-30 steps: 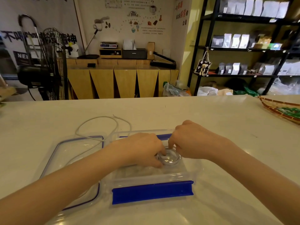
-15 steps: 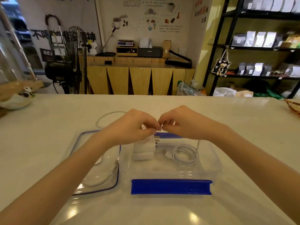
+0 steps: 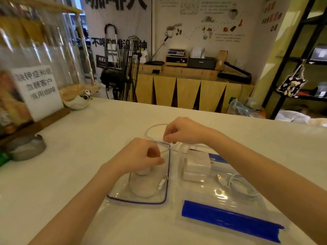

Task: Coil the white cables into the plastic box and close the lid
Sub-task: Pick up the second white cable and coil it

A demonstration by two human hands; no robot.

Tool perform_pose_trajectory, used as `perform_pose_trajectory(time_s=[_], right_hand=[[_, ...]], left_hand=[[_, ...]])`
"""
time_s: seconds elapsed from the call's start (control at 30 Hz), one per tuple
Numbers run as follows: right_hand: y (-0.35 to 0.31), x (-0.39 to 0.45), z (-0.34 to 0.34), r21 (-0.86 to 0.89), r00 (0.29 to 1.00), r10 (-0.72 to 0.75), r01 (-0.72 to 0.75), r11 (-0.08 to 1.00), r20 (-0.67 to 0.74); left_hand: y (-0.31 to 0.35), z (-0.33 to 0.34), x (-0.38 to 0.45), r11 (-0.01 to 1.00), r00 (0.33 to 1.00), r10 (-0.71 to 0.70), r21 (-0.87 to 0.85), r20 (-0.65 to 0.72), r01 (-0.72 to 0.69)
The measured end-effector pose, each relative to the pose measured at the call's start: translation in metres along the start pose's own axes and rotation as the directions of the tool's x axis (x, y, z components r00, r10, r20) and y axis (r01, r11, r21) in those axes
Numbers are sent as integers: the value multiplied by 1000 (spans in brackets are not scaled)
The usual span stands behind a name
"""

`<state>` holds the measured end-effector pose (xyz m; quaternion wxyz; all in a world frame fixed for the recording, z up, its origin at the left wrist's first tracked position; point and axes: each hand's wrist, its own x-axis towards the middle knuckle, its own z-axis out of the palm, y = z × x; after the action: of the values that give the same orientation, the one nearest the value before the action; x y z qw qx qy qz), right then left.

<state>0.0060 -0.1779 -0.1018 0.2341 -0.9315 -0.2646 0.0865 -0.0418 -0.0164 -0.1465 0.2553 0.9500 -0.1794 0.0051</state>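
Nearest the camera, the clear plastic box [image 3: 217, 206] sits open on the smooth pale countertop [image 3: 88, 147], its long axis running left to right and slightly away to the right, with one blue clip bar [image 3: 230, 221] along its near edge. Inside lie one coiled white cable [image 3: 242, 187], wound into a flat ring at the right end with its plug tip pointing left, and two white square charger blocks [image 3: 196, 165] stacked at the back left.

Just left of the box, the clear flat lid with a thin blue rim [image 3: 139, 195] lies on the counter. A second white cable [image 3: 150, 190] rests on it, its connector end pointing toward the box, its cord curving round and up into the left hand [image 3: 141, 156], whose fingers are closed around the cord above the lid. Beyond, the right hand [image 3: 182, 131] pinches the same cord between thumb and fingertips, and past it the cord makes one open loop [image 3: 152, 129] lying on the counter.

Far left stand one round grey metal dish [image 3: 26, 147] and one white printed sign [image 3: 38, 91].
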Motion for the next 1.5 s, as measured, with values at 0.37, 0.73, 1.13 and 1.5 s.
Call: perform_pose_trajectory(time_s=[0.37,0.73,1.13,1.5], right_hand=[[6,23,11,-216,954,268,-235,948,136],[6,26,-10,-150,960,105,-148,978,-259],[-14,-21,-83,624,807,255,171,763,-533],[-8,-39,-120,830,770,460,546,-114,-443]], left_hand=[[-15,30,9,922,992,80,385,-102,-35],[-23,42,14,940,962,204,312,-183,-139],[6,3,20,999,995,-9,34,-96,12],[71,-55,42,628,956,293,-753,-5,-196]])
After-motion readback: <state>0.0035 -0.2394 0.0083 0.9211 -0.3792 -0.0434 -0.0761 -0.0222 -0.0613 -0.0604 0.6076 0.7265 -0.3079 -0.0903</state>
